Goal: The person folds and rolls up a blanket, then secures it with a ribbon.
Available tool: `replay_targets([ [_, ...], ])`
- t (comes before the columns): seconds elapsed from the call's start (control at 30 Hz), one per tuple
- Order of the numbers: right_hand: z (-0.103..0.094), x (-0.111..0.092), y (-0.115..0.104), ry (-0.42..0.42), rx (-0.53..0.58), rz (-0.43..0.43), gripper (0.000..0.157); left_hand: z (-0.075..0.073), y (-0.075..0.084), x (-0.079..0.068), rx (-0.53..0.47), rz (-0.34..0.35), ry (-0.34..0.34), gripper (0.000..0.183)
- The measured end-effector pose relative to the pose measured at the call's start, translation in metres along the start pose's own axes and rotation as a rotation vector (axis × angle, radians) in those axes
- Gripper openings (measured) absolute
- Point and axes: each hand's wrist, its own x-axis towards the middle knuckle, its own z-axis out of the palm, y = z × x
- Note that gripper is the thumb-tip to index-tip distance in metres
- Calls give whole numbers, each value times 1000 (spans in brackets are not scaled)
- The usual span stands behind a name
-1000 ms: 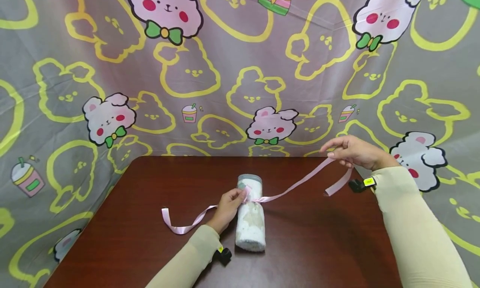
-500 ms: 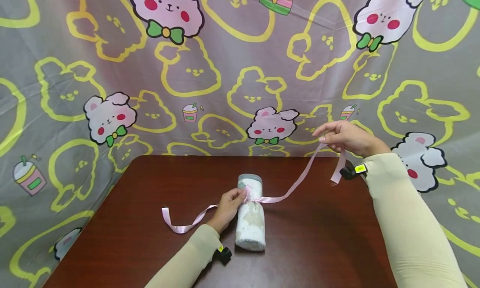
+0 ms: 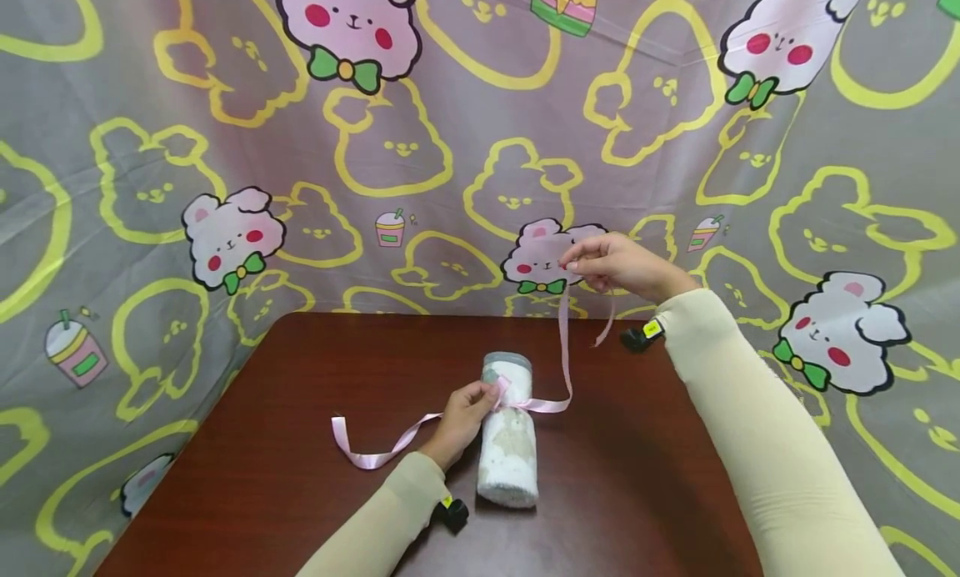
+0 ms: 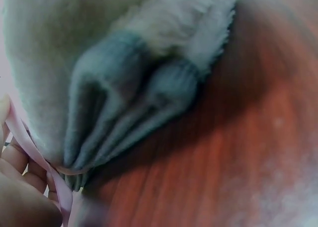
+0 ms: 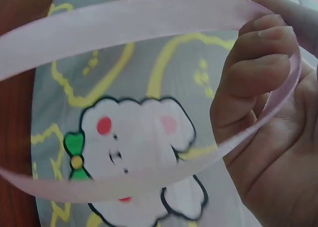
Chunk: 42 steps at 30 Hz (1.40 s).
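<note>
A fuzzy white cloth roll (image 3: 508, 469) with pale beige patches lies lengthwise on the table. Its spiral end with grey edging (image 4: 114, 88) fills much of the left wrist view. Pink satin ribbon (image 3: 547, 406) wraps round its middle. At the roll's left side, my left hand (image 3: 461, 418) pinches a loop of the ribbon against the front of the roll. My right hand (image 3: 622, 264) is raised above and right of the roll, holding the ribbon's right length between thumb and fingers. A short end hangs below that hand. The ribbon curves over the palm in the right wrist view.
The ribbon's left tail (image 3: 367, 460) lies in a curl on the dark red-brown table (image 3: 285, 377). Behind the table's far edge hangs a grey curtain (image 3: 465, 102) printed with rabbits. Black wrist cameras (image 3: 452, 514) sit on both sleeves.
My right hand has moved left and upward, toward the roll, and the ribbon from the roll has gone from stretched to hanging in a slack curve. The left hand keeps its pinch.
</note>
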Motion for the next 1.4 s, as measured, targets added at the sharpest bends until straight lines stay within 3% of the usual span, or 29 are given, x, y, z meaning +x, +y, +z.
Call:
replay_targets([
  [0.37,44,48,-9,-139,-104,45,21,0,-1,-1,-16,0,-12,25],
  [0.6,68,73,-18,-216,-200,55,18,1,-32,10,-10,17,2,30],
  [0.73,84,85,-17,-245,-254,65,15,1,-33,9,13,18,10,27],
  [0.9,109,97,-15,-288,-253,85,11,-1,-28,7,42,16,12,22],
  [1.03,125,104,-13,-328,-235,99,10,0,-11,0,42,30,2,22],
  [1.13,135,110,-13,-342,-298,68,8,1,-1,-4,43,47,-1,22],
  [1.4,158,126,-19,-346,-401,2,9,1,0,-3,43,44,-2,21],
])
